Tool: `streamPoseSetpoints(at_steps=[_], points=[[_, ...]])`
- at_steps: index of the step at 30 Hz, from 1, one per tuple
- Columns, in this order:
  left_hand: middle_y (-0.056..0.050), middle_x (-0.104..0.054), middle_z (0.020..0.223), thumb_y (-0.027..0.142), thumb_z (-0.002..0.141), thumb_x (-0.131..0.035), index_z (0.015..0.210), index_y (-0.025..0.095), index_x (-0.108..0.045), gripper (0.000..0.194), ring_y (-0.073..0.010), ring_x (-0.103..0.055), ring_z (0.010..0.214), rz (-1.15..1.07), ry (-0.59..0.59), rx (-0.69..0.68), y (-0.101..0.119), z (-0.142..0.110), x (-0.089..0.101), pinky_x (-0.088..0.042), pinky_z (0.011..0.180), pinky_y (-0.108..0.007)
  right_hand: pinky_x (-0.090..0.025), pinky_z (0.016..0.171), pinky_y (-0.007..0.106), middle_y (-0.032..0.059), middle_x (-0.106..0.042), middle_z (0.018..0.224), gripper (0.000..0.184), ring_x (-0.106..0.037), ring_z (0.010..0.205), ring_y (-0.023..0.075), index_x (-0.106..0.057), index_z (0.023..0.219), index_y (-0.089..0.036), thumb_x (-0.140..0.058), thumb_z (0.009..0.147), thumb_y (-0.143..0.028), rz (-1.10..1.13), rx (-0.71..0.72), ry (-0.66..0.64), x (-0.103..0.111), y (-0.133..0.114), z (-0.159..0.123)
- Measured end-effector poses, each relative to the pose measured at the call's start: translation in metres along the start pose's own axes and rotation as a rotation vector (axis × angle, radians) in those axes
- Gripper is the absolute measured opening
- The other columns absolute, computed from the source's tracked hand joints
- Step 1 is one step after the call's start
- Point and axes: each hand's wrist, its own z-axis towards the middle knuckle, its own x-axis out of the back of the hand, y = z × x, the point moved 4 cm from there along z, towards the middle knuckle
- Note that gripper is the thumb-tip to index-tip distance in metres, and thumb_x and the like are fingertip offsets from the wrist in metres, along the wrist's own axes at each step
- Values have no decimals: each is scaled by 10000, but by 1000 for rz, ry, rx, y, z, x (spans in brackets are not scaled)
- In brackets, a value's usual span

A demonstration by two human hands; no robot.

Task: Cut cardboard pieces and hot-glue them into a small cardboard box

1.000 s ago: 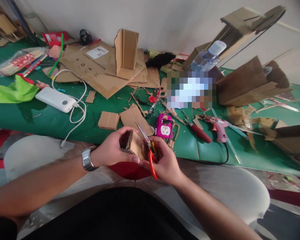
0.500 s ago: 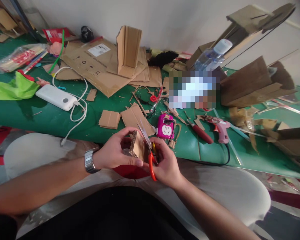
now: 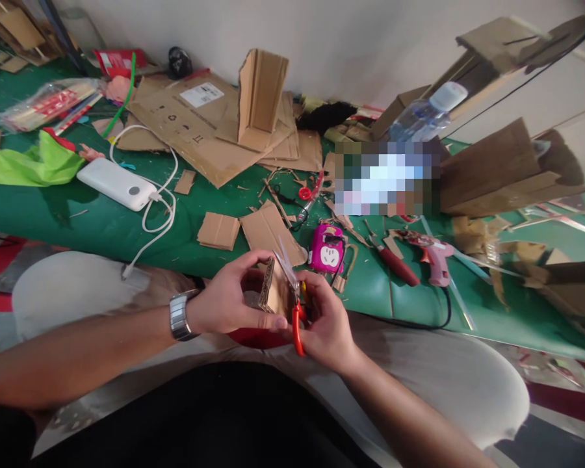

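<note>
My left hand is closed round a small layered cardboard piece, its corrugated edge turned toward the left. In my right hand is a pair of scissors with orange-red handles. The scissor blades point up and away from me, slightly parted, and lie close beside the cardboard; whether they touch it I cannot tell. Part of the other handle and some fingers of my right hand are hidden. Just beyond my hands lie two flat cardboard pieces, a squarish one and a longer one.
On the green table a magenta socket block, a red-handled tool and a pink glue gun lie to the right. A white power bank with a cable is at left. Cardboard sheets and a bottle stand behind.
The whole view has shifted slightly, so the table things appear a little further right. My hands keep the same hold on the cardboard piece and scissors, with hardly any movement between them.
</note>
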Motion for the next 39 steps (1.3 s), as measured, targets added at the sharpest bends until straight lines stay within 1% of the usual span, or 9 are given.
streamPoseSetpoints(at_steps=[5, 8, 13, 17, 22, 26, 31, 39], points=[[-112, -819, 1250, 335, 630, -1118, 1359, 253, -596, 900, -318, -823, 1148, -15, 2, -43, 0, 0, -3, -700, 963, -440, -644, 857, 345, 105, -807, 1185, 718, -784, 968, 259, -674, 1329, -281, -1044, 750, -493, -19, 14, 3, 0, 1, -1], [-108, -827, 1237, 304, 633, -1118, 1352, 250, -617, 878, -304, -829, 1134, -40, -14, -75, 2, 1, -4, -700, 969, -420, -647, 883, 347, 102, -807, 1202, 725, -790, 977, 255, -670, 1334, -288, -1050, 750, -489, -17, 27, 6, 0, 2, -2], [-103, -828, 1237, 267, 661, -1107, 1372, 243, -635, 853, -296, -830, 1135, -65, -40, -106, 3, 2, -5, -688, 990, -403, -655, 839, 326, 97, -810, 1174, 729, -789, 930, 233, -672, 1324, -265, -1042, 756, -533, -26, 50, 25, 0, 2, -1], [-99, -821, 1239, 217, 680, -1089, 1416, 244, -617, 875, -293, -826, 1135, -61, -50, -119, 1, 2, -5, -681, 1007, -406, -651, 803, 293, 76, -812, 1144, 712, -791, 897, 211, -677, 1333, -270, -1045, 767, -495, -46, 102, 25, 1, -1, 1], [-90, -821, 1230, 242, 676, -1099, 1412, 259, -616, 880, -286, -821, 1132, -75, -51, -134, 0, 2, -4, -677, 1002, -404, -671, 898, 345, 85, -810, 1165, 700, -813, 981, 247, -675, 1341, -274, -1041, 783, -484, -71, 132, 28, 2, -7, 1], [-87, -817, 1239, 282, 668, -1111, 1409, 268, -636, 880, -286, -811, 1147, -74, -51, -143, 2, 2, -3, -667, 1016, -406, -675, 894, 334, 96, -819, 1234, 686, -824, 997, 242, -666, 1351, -280, -1033, 801, -463, -63, 140, 25, 2, -7, 1], [-92, -817, 1244, 281, 660, -1113, 1403, 269, -638, 882, -298, -808, 1161, -73, -39, -125, 2, 1, -3, -661, 1033, -421, -670, 885, 313, 94, -822, 1240, 671, -827, 1013, 235, -663, 1356, -284, -1027, 814, -438, -60, 144, 20, 2, -6, 1], [-76, -817, 1218, 223, 682, -1091, 1369, 264, -643, 821, -266, -816, 1122, -73, -21, -138, 8, 0, -5, -667, 969, -365, -670, 875, 315, 100, -820, 1233, 683, -826, 1007, 239, -666, 1356, -276, -1029, 801, -441, -56, 122, 23, 1, -5, 0]])
